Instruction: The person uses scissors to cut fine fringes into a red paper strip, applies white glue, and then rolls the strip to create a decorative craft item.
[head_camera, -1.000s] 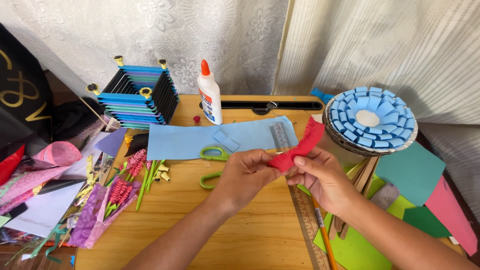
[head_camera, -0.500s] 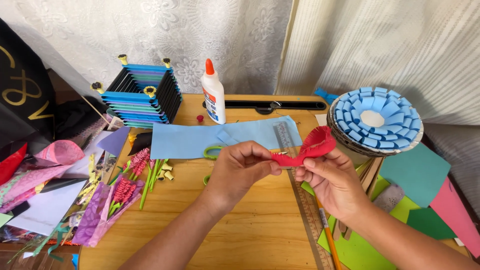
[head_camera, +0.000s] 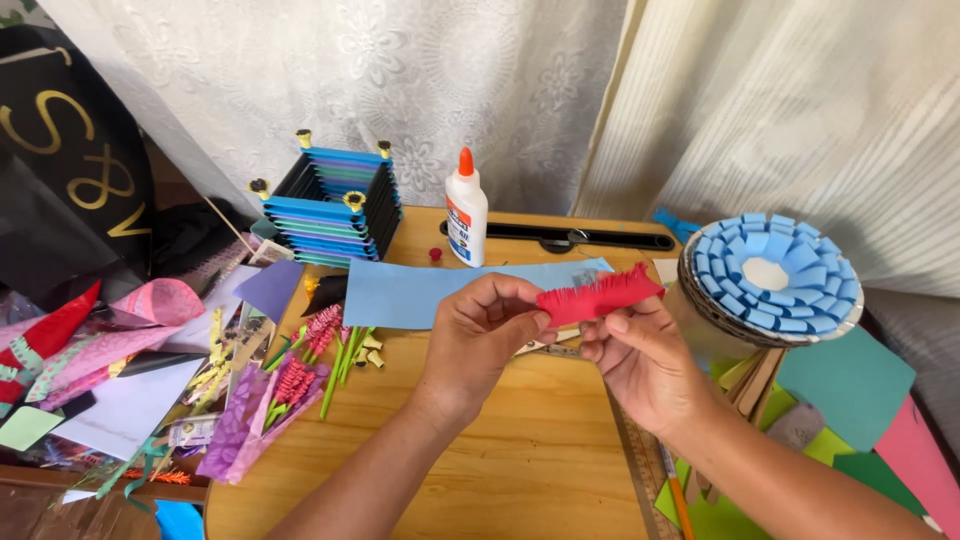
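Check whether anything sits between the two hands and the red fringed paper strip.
Nothing visible does. The left hand pinches one end of the red fringed strip and the right hand holds its other part from below, both in direct contact, above the wooden table.

The red strip (head_camera: 598, 296) is looking like matt paper with a fringed, rough-cut edge. The bench (head_camera: 530, 450) is showing smooth, lightly glossy wood, the glue bottle (head_camera: 466, 215) is shiny plastic, and the blue sheet (head_camera: 400, 292) is flat matt paper.
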